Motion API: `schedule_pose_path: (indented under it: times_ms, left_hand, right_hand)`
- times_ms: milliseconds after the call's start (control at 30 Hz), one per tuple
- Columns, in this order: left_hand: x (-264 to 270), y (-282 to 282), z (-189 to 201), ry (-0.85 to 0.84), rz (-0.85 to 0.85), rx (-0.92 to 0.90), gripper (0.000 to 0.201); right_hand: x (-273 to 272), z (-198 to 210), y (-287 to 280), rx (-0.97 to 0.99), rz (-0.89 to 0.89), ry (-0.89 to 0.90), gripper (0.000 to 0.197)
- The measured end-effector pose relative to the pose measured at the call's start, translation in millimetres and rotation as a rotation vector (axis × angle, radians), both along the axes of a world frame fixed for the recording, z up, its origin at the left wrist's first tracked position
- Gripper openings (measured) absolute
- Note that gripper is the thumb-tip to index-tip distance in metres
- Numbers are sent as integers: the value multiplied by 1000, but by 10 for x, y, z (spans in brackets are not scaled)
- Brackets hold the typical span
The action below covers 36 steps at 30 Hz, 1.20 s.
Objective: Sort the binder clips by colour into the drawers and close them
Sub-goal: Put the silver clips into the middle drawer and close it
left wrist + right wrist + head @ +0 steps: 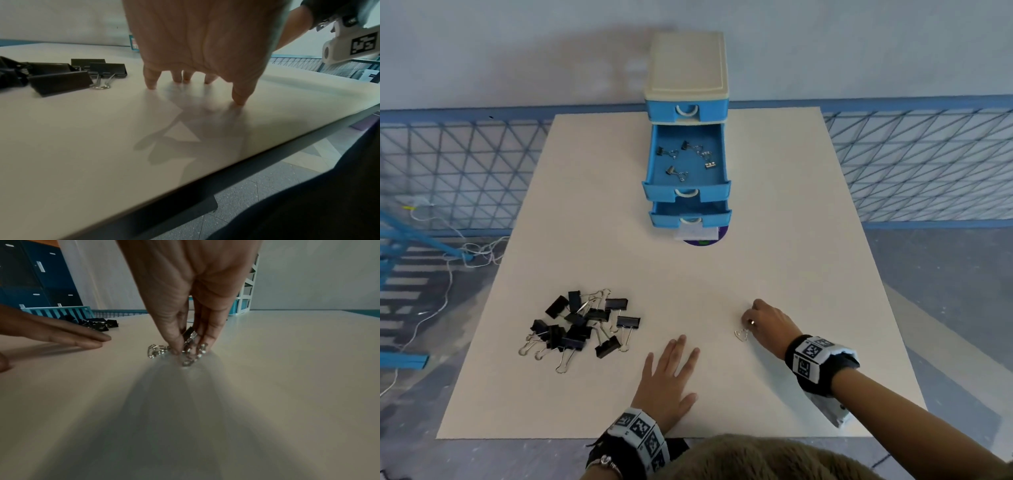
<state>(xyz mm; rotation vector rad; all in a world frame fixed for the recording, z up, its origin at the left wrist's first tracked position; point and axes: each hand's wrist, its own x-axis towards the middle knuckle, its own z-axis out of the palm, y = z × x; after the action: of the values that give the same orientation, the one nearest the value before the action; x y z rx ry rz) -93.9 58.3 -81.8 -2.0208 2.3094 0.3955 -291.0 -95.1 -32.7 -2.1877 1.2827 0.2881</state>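
A blue drawer tower (pixel 688 113) stands at the far middle of the white table (pixel 774 222). Its middle drawer (pixel 686 161) is pulled out and holds several small silver binder clips (pixel 673 171). The bottom drawer (pixel 690 217) is partly out; the top one is closed. A pile of black binder clips (pixel 582 325) (pixel 61 76) (pixel 96 324) lies at the near left. My right hand (pixel 751 320) (pixel 187 347) pinches a small silver clip (pixel 742 334) (pixel 189 352) against the table. My left hand (pixel 671 373) (pixel 195 81) rests flat, fingers spread, holding nothing.
A purple disc and a white paper slip (pixel 697 234) lie just in front of the tower. Blue wire mesh fencing (pixel 928 161) runs behind the table. Loose white cables (pixel 465 250) hang at the left. The table's near edge (pixel 205 183) is close to my body.
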Motion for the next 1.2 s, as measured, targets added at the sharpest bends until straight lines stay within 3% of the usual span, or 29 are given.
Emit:
schedule_pose_path:
  times_ms: [100, 233, 333, 533, 633, 833, 933, 1033, 1200]
  left_hand:
    - [-11, -23, 43, 15, -6, 75, 90]
    - [-10, -51, 131, -22, 14, 173, 75]
    - [26, -106, 190, -6, -28, 76, 71]
    - [30, -88, 99, 21, -15, 164, 86]
    - [29, -90, 82, 25, -38, 146, 85]
    - [10, -87, 91, 13, -40, 144, 86]
    - [-1, -93, 131, 16, -37, 137, 88]
    - [-2, -100, 140, 4, -45, 127, 89]
    - [-12, -92, 128, 4, -38, 97, 88]
  right_hand:
    - [-2, 16, -50, 13, 23, 2, 21]
    - [-18, 22, -135, 12, -1, -24, 21]
    - [6, 48, -191, 15, -16, -32, 19]
    - [34, 145, -342, 137, -183, -177, 13]
    - [176, 398, -483, 80, -178, -281, 23]
    - [842, 1221, -1296, -147, -268, -621, 10]
    - [1142, 1487, -1737, -177, -372, -708, 29]
    - [1281, 1528, -1960, -128, -407, -686, 48]
    - [1214, 1354, -1907, -123, -376, -676, 39]
